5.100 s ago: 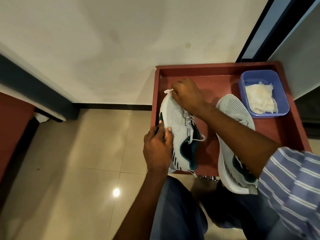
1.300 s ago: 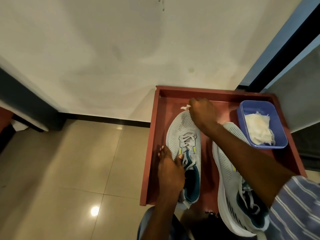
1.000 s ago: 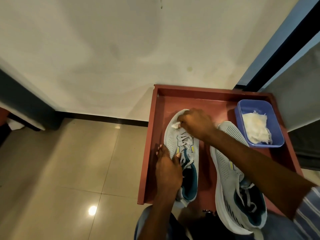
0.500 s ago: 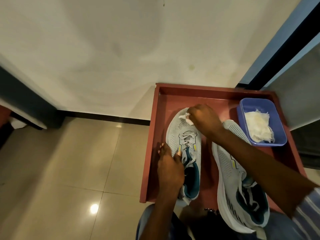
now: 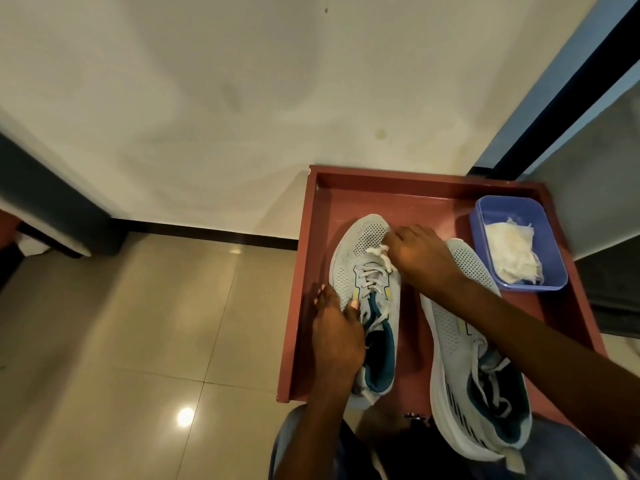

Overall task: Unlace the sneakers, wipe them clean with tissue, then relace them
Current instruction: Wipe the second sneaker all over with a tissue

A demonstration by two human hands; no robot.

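Two light grey sneakers with teal lining lie in a red tray (image 5: 408,195). The left sneaker (image 5: 363,244) lies upright with its toe pointing away from me, its laces threaded. My left hand (image 5: 337,336) grips that sneaker's left side near the collar. My right hand (image 5: 415,252) pinches a crumpled white tissue (image 5: 382,254) against the toe just above the laces. The right sneaker (image 5: 464,358) lies beside it, its heel hanging over the tray's near edge, partly hidden by my right forearm.
A blue plastic tub (image 5: 485,216) holding white tissues (image 5: 512,254) stands in the tray's far right corner. A cream wall rises behind the tray. Beige floor tiles (image 5: 138,323) stretch to the left. A dark door frame (image 5: 554,98) runs up at the right.
The left sneaker went from tilted on its side to lying upright. My right hand has rubbed the tissue to and fro over its toe and now sits just above the laces.
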